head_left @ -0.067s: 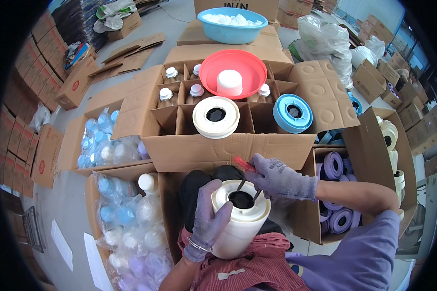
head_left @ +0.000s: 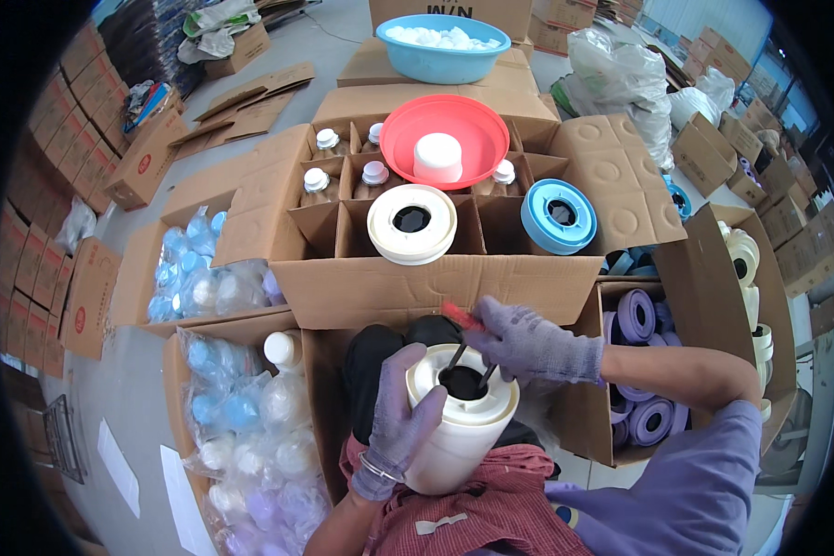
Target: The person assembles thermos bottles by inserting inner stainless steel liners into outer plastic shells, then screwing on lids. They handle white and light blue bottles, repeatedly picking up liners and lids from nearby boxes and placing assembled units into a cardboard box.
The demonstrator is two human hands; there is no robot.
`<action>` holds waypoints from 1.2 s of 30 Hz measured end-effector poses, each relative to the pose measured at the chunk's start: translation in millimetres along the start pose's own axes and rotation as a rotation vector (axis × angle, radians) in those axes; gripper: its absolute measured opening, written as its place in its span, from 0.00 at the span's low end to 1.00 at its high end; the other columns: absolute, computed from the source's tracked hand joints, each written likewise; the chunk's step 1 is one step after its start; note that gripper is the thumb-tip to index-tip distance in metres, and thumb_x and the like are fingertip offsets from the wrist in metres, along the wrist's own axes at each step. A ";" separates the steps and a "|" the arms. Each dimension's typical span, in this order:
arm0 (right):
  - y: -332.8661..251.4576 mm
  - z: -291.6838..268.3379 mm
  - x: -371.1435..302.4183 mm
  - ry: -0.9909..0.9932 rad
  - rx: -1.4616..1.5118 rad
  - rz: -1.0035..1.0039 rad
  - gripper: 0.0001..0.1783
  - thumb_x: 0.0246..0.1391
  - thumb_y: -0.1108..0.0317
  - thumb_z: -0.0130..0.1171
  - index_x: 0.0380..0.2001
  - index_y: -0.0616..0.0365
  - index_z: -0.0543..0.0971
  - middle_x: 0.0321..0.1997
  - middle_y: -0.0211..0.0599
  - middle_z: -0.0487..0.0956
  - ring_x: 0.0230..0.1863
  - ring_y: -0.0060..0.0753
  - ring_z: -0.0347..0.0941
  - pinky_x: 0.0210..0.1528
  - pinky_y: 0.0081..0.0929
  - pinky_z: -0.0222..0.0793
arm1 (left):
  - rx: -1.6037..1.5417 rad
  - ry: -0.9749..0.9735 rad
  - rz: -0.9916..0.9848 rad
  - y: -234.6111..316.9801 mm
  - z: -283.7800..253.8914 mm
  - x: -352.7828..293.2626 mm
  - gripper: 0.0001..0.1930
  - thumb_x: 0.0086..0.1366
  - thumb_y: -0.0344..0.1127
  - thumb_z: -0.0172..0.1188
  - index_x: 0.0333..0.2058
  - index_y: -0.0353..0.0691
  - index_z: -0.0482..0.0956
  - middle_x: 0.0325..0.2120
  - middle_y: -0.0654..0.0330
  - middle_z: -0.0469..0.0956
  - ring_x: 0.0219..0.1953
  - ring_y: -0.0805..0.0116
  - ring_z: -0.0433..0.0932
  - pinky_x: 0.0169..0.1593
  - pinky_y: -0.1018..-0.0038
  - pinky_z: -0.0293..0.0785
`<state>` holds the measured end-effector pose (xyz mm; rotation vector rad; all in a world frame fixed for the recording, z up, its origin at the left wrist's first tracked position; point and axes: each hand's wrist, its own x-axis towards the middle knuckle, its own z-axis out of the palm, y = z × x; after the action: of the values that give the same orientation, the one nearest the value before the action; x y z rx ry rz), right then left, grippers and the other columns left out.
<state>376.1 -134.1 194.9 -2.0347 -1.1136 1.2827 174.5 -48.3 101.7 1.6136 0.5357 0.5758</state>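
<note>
White cylindrical container (head_left: pixel 449 449) held at near centre.
The left hand (head_left: pixel 398 410) clasps its left side, thumb and fingers curved; the right hand (head_left: pixel 525 343) is wrapped around a red-handled tool (head_left: pixel 461 315), dark prongs (head_left: pixel 459 355) at the black opening (head_left: pixel 463 384). Farther, a red basin (head_left: pixel 482 144) rests on a divided carton (head_left: pixel 435 292); a light-blue basin (head_left: pixel 448 61) stands beyond.

One fisheye view from the person's head, downward and forward, close above the white container (head_left: pixel 452 448)
</note>
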 end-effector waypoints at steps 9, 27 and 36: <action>10.9 23.0 16.7 0.106 -0.354 -0.426 0.28 0.58 0.47 0.60 0.39 0.63 0.65 0.26 0.56 0.77 0.29 0.57 0.77 0.33 0.47 0.71 | -0.292 -0.234 -0.175 0.4 -21.3 22.5 0.29 0.59 0.31 0.52 0.61 0.30 0.65 0.50 0.53 0.73 0.54 0.66 0.71 0.60 0.73 0.64; 2.2 19.0 52.4 -0.051 -0.367 -0.418 0.20 0.62 0.51 0.54 0.38 0.58 0.69 0.25 0.53 0.76 0.29 0.56 0.77 0.31 0.45 0.71 | -0.408 -0.319 -0.554 0.9 -48.1 43.6 0.22 0.69 0.40 0.55 0.57 0.35 0.72 0.48 0.61 0.78 0.51 0.73 0.76 0.57 0.75 0.70; 13.0 44.0 32.3 0.047 -0.408 -0.794 0.17 0.59 0.50 0.58 0.33 0.53 0.72 0.23 0.42 0.76 0.23 0.48 0.76 0.25 0.39 0.70 | -0.264 -0.545 0.061 -62.1 -36.3 35.0 0.19 0.61 0.33 0.62 0.50 0.35 0.78 0.48 0.55 0.78 0.47 0.63 0.78 0.51 0.70 0.74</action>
<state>348.9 -115.2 149.7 -1.5526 -2.0042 0.6301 176.9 8.7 45.7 1.4551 0.0037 0.2191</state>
